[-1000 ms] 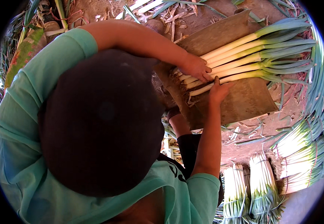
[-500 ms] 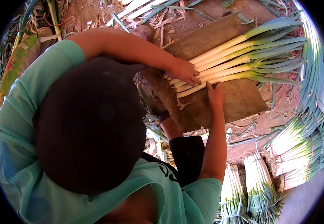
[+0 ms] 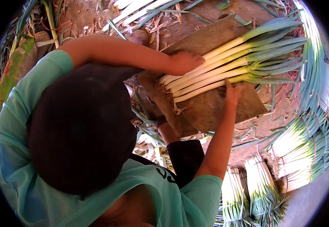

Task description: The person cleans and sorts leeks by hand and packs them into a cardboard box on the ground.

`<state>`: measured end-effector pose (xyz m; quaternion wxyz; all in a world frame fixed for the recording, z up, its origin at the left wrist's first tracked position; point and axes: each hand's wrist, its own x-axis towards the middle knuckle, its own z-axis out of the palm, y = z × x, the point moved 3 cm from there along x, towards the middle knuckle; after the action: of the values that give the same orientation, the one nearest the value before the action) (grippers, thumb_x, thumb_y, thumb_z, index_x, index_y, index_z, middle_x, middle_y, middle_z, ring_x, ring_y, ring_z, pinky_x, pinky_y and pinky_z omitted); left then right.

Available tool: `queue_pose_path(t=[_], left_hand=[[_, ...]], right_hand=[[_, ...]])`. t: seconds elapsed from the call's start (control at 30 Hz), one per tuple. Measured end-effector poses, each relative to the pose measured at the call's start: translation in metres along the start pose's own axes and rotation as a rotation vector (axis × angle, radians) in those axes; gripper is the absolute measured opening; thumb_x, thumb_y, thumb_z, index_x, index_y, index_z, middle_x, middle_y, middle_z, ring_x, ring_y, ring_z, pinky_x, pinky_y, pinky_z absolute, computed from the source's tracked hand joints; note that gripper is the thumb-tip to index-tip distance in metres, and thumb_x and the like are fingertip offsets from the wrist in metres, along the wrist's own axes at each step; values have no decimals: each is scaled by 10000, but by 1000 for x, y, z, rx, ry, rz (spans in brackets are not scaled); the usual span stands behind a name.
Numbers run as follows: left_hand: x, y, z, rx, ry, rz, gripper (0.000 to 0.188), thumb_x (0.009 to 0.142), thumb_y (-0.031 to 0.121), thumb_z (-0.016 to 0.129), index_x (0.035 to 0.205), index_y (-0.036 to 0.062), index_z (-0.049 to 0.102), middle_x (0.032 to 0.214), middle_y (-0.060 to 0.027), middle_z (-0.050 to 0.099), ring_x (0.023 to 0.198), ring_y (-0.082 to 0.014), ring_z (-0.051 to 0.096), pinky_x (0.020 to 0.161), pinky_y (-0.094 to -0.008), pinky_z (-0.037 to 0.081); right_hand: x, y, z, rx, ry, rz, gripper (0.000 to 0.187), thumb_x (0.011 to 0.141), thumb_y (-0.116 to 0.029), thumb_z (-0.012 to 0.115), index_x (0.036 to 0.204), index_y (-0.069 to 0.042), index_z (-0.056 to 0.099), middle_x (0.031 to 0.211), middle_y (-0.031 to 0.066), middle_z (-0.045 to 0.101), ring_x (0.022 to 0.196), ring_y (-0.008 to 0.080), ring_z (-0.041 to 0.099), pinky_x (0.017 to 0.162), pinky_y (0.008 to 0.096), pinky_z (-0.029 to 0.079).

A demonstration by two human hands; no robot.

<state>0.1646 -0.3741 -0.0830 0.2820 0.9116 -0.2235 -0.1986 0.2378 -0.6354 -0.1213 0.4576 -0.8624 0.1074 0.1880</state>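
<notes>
A: What is seen to have changed over the last second?

B: Little in the work itself. The row of leeks (image 3: pixel 225 72) is kept on the wooden board (image 3: pixel 210 109), and both hands have stayed on it. The left hand (image 3: pixel 185 62) has been slid a little along the white shanks on the far side of the row; the right hand (image 3: pixel 232 92) is kept against the near side. The view has been shifted slightly as well.

A: What is meant by that for the work?

B: It is judged that the stalks are being squared up and pressed into one even row, not lifted.

A: How are the hands set?

B: Nothing is pinched. The left hand is laid palm-down over the stalks with fingers loosely curled; the right is held flat and spread, fingers straight, pushed against the nearest leek.

A: And the leeks' direction?

B: The long axis is run from lower left to upper right. The rooted white ends are turned toward the board's left edge, the green leaves toward the upper right, past the board. Tied bundles of leeks (image 3: pixel 265 189) are seen on the ground at the lower right.
</notes>
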Motion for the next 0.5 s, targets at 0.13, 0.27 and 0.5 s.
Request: queue_pose_path(t=[0.13, 0.27, 0.5], left_hand=[[-5, -15, 2, -164, -49, -45, 469, 799, -10, 469, 1250, 31, 346, 1079, -211, 524, 934, -401, 555, 750, -461, 469], [0, -12, 3, -208, -49, 15, 549, 767, -55, 502, 1277, 27, 315, 1076, -216, 520, 936, -398, 554, 739, -461, 469], [1, -18, 6, -164, -89, -1, 605, 768, -54, 497, 1326, 46, 283, 1127, -226, 509, 930, -401, 561, 733, -453, 473]], right_hand=[[-17, -46, 11, 34, -69, 176, 867, 764, -58, 709, 1390, -30, 109, 1011, 227, 559, 710, 274, 581, 600, 364, 467], [3, -8, 11, -307, 0, -8, 922, 763, -197, 721, 1428, -33, 103, 1169, 272, 492, 945, 334, 520, 790, 378, 412], [-3, -37, 16, -468, -53, -55, 921, 773, -327, 706, 1402, 56, 153, 1264, 338, 445, 1170, 435, 459, 994, 427, 359]])
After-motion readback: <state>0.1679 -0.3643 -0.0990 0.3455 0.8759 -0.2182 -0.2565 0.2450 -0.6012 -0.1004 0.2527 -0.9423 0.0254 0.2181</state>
